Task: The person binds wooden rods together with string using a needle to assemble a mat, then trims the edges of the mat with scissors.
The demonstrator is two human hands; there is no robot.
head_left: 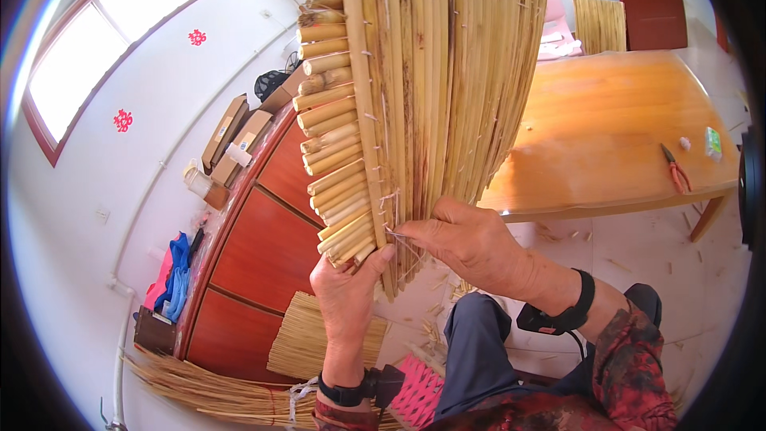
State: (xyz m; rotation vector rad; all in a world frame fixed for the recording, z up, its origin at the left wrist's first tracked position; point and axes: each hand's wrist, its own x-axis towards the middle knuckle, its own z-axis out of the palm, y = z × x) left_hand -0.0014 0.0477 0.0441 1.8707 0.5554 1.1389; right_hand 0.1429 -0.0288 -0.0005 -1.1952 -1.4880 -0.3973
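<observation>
A large panel of pale yellow reed stalks (pixel 431 72) stands upright before me, its stalks bound together with white stitching. Cut reed ends (pixel 331 136) stick out in a row along its left edge, beside a lengthwise strip (pixel 361 80). My left hand (pixel 347 291) grips the panel's lower left corner, thumb in front and fingers mostly hidden behind. Just right of that corner, my right hand (pixel 471 247) pinches a thin white thread (pixel 392 231) between thumb and forefinger. Loose thread hangs below the pinch, against the reeds. Whether a needle is there, I cannot tell.
A wooden table (pixel 614 120) at right bears red-handled pliers (pixel 675 169) and a small green-white box (pixel 712 144). Red cabinets (pixel 263 247) stand left, boxes on top. A reed bundle (pixel 215 387) and another panel (pixel 307 339) lie low at left; scraps litter the floor.
</observation>
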